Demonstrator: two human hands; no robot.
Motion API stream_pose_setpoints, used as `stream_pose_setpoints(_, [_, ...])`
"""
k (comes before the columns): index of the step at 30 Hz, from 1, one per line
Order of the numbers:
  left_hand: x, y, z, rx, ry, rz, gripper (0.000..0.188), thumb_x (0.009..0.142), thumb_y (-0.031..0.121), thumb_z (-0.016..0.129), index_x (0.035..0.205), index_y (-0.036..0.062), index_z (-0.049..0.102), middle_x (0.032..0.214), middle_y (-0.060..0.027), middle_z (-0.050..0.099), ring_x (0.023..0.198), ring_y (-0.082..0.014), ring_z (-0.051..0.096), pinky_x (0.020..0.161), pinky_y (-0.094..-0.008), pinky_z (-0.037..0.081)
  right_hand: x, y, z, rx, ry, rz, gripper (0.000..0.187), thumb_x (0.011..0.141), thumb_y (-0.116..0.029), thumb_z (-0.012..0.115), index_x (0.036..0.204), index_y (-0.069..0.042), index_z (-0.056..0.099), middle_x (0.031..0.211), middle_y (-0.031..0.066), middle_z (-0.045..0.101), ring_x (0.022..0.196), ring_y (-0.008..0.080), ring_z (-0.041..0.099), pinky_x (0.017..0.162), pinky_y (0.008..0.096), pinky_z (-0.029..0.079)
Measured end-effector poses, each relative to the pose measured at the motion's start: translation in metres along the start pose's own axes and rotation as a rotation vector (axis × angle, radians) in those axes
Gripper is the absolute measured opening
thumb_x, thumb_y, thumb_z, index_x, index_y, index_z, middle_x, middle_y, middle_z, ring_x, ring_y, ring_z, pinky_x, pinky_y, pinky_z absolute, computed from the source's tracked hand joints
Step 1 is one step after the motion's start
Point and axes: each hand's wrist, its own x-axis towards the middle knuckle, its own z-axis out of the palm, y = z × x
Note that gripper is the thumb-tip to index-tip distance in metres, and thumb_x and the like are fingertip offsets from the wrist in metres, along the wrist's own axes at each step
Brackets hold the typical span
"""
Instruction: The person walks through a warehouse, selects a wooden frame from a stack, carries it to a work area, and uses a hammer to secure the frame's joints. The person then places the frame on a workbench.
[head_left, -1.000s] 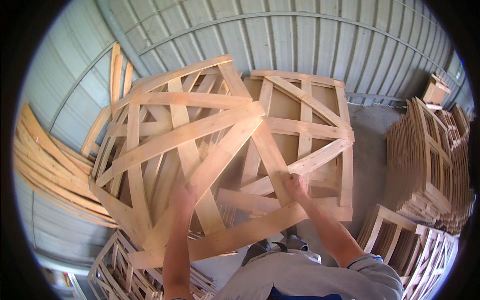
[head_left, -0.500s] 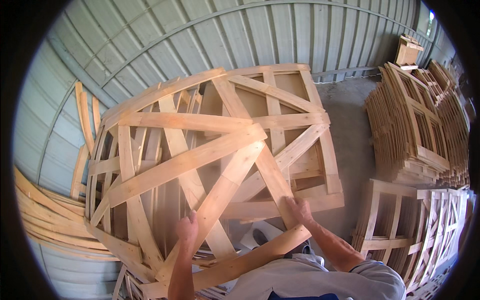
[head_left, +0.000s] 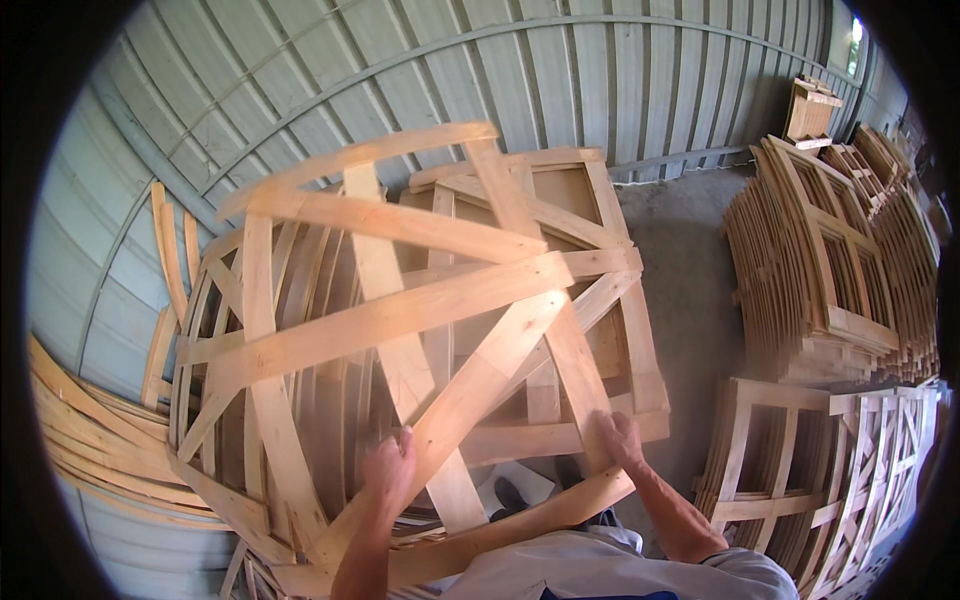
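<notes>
The wooden frame [head_left: 400, 315], built of braced slats, is held tilted in front of the person, between both hands. The left hand [head_left: 390, 468] has its fingers closed on the edge of a diagonal slat, thumb uppermost; the fingertips are hidden. The right hand [head_left: 618, 440] has its fingers curled around a slat near the frame's lower right corner. Behind, another slatted frame [head_left: 645, 345] stands near the corrugated wall [head_left: 480, 60]. Loose slats [head_left: 120, 455] lie at far left. A tall stack of frames [head_left: 805, 270] stands on the right.
</notes>
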Motion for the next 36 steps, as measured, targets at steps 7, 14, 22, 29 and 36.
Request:
stream_pose_setpoints(7, [0.045, 0.103, -0.006, -0.098, -0.021, 0.191, 0.056, 0.096, 0.046, 0.041, 0.071, 0.0014, 0.063, 0.068, -0.0233, 0.063, 0.067, -0.0413, 0.063, 0.067, -0.0492, 0.051, 0.032, 0.033, -0.059, 0.22, 0.199, -0.058, 0.047, 0.089, -0.037, 0.061, 0.071, 0.005, 0.054, 0.056, 0.0117, 0.046, 0.059, 0.0136, 0.047, 0.054, 0.0358, 0.042])
stream_pose_setpoints(14, [0.11, 0.185, 0.082, -0.029, 0.138, 0.397, 0.051, 0.094, 0.045, 0.044, 0.109, -0.001, 0.06, 0.119, -0.0244, 0.055, 0.11, -0.0362, 0.054, 0.094, -0.0508, 0.04, 0.159, 0.067, -0.115, -0.525, 0.153, -0.209, 0.05, 0.088, -0.05, 0.054, 0.096, -0.001, 0.063, 0.104, 0.0201, 0.066, 0.096, 0.0391, 0.06, 0.08, 0.0476, 0.046])
stream_pose_setpoints(22, [0.019, 0.13, 0.197, -0.04, -0.144, 0.347, 0.061, 0.088, 0.041, 0.054, 0.132, 0.0001, 0.048, 0.143, -0.0209, 0.039, 0.135, -0.0345, 0.033, 0.106, -0.0535, 0.028, 0.176, 0.142, -0.062, -0.67, 0.284, 0.219, 0.073, 0.083, -0.053, 0.059, 0.132, -0.001, 0.044, 0.138, 0.0204, 0.044, 0.128, 0.037, 0.042, 0.103, 0.0485, 0.037])
stream_pose_setpoints(29, [0.017, 0.053, 0.254, 0.04, -0.265, 0.237, 0.061, 0.087, 0.04, 0.056, 0.133, 0.0009, 0.046, 0.144, -0.0185, 0.038, 0.134, -0.033, 0.034, 0.106, -0.0496, 0.031, 0.176, 0.234, -0.05, -0.732, -0.055, 0.093, 0.073, 0.081, -0.05, 0.063, 0.131, 0.0, 0.045, 0.14, 0.023, 0.039, 0.121, 0.0387, 0.049, 0.098, 0.0458, 0.043])
stream_pose_setpoints(36, [0.048, 0.065, 0.289, 0.037, -0.201, 0.408, 0.063, 0.09, 0.04, 0.052, 0.139, 0.0035, 0.041, 0.146, -0.0156, 0.037, 0.136, -0.0296, 0.033, 0.107, -0.0489, 0.031, 0.158, 0.21, -0.041, -0.577, 0.226, 0.359, 0.075, 0.078, -0.054, 0.064, 0.124, 0.004, 0.05, 0.133, 0.0248, 0.047, 0.118, 0.0399, 0.051, 0.097, 0.0455, 0.044])
